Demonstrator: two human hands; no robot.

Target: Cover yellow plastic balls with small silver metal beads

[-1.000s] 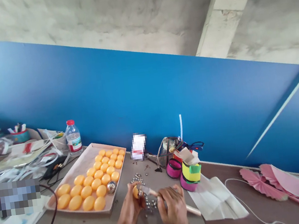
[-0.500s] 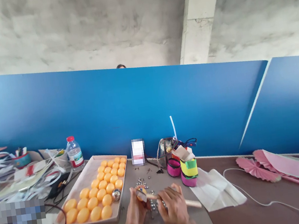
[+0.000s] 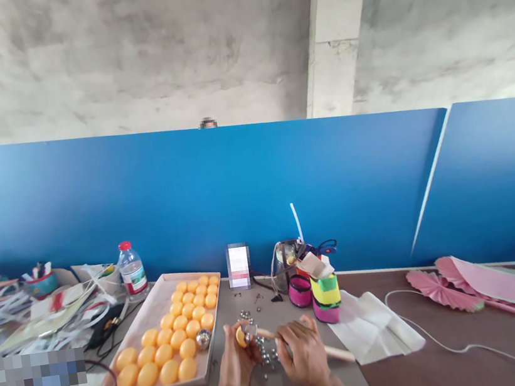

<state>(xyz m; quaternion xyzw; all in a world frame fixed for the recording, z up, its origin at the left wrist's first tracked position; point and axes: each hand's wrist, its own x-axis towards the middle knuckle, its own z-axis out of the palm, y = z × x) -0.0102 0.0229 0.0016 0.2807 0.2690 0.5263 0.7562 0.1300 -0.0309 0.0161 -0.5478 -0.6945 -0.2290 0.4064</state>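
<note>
My left hand [image 3: 236,359] is closed around an orange ball [image 3: 241,337], which looks like a table tennis ball. In my right hand [image 3: 303,350] is a pale wooden-handled tool [image 3: 339,353], held across in front of me. Its far end meets the ball, where a shiny, glassy-looking part shows; its exact kind I cannot make out. Small silver beads [image 3: 265,351] lie scattered on the table between and beyond my hands. To the left, a shallow tray [image 3: 155,302] carries rows of orange balls [image 3: 179,322] and one silver ball [image 3: 203,339] at its right edge.
A bottle with a red cap [image 3: 131,269] stands behind the tray. Cables and strips [image 3: 71,312] clutter the left. Tape rolls [image 3: 325,301], a jar [image 3: 285,256] and a white sheet [image 3: 376,323] are at right, with pink folded paper [image 3: 445,288] farther off. A blue partition [image 3: 246,182] runs behind.
The tool's end has drawn back slightly to the right, and more of the orange ball shows in my left hand. The view has tilted up a little.
</note>
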